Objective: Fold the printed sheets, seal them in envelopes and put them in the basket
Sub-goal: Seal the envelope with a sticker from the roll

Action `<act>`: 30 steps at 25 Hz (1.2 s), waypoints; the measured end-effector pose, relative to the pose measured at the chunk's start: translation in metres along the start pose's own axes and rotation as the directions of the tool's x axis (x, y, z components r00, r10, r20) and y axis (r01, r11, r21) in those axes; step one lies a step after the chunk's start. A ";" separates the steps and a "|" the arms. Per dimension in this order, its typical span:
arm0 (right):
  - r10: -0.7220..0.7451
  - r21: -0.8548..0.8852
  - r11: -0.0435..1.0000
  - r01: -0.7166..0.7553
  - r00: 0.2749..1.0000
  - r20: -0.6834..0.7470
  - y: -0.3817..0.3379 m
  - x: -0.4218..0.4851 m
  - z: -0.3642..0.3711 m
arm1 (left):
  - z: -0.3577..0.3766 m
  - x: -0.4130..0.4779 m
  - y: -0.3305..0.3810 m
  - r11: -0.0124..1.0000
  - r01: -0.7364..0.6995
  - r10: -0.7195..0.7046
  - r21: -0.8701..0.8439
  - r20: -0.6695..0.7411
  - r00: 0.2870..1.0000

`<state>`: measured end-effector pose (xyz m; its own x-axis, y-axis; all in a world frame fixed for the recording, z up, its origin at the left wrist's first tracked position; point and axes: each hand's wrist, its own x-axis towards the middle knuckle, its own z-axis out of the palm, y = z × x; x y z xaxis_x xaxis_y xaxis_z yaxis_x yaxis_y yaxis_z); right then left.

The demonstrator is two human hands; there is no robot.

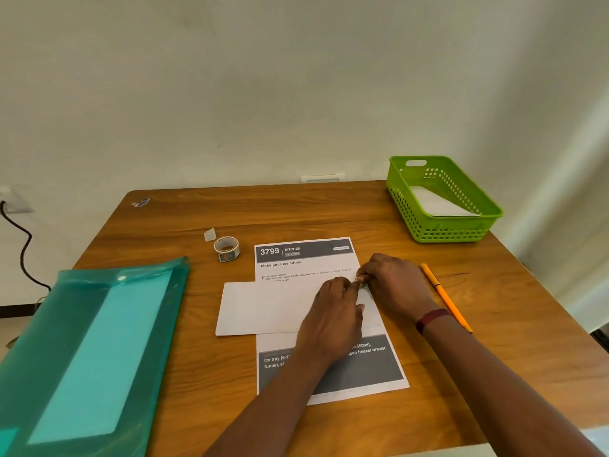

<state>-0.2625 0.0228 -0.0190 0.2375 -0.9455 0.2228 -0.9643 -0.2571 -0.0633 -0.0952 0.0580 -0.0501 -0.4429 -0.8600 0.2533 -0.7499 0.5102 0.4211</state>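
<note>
On the head view I see the left hand (333,311) and right hand (392,285) meeting, the fingers (349,285) of both pinching a small greenish piece (361,284) I cannot identify. Right under those fingers the white envelope (263,308) lies across the printed sheet (306,263) on the table (329,212). The green basket (494,215) stands well beyond the right fingers, a second envelope (435,203) inside.

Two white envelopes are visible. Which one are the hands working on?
The envelope lying across the printed sheet; the left hand and right hand hold a small sticker at its right end. The other envelope lies in the green basket, untouched.
</note>
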 end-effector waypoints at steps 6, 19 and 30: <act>-0.017 -0.002 1.000 0.017 1.000 0.004 0.000 0.002 -0.001 | 0.003 -0.001 -0.002 1.000 0.027 -0.027 0.015 0.027 0.999; -0.034 -0.015 0.999 0.034 0.999 0.006 0.001 0.003 -0.002 | 0.008 0.003 -0.007 0.982 -0.105 0.107 0.158 -0.009 0.994; 0.188 0.213 0.967 -0.142 0.959 -0.213 -0.014 -0.020 0.028 | 0.005 0.001 -0.002 0.989 -0.069 0.077 0.129 -0.058 0.995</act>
<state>-0.2503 0.0402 -0.0495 0.0218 -0.9124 0.4087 -0.9410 -0.1568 -0.2998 -0.0967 0.0557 -0.0550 -0.4698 -0.8168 0.3349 -0.7750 0.5633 0.2865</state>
